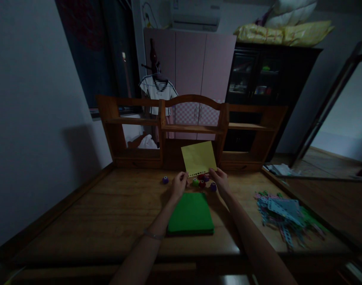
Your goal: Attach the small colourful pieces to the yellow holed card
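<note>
My left hand (179, 185) and right hand (220, 180) each pinch a lower corner of the yellow sheet (199, 157), which rises beyond them; I seem to be presenting its dotted edge (196, 174), and moving it calls for an even grip, clear of the small green piece (195, 182) between them.

The yellow paper sheet (199, 157) you hold is four-sided and unfolded, its broad face toward you. Along its lower edge you see a row of small dark shapes, too tiny to make out. You have it near both lower corners, raised above the wooden desktop (124, 206), right side slightly higher.
</note>
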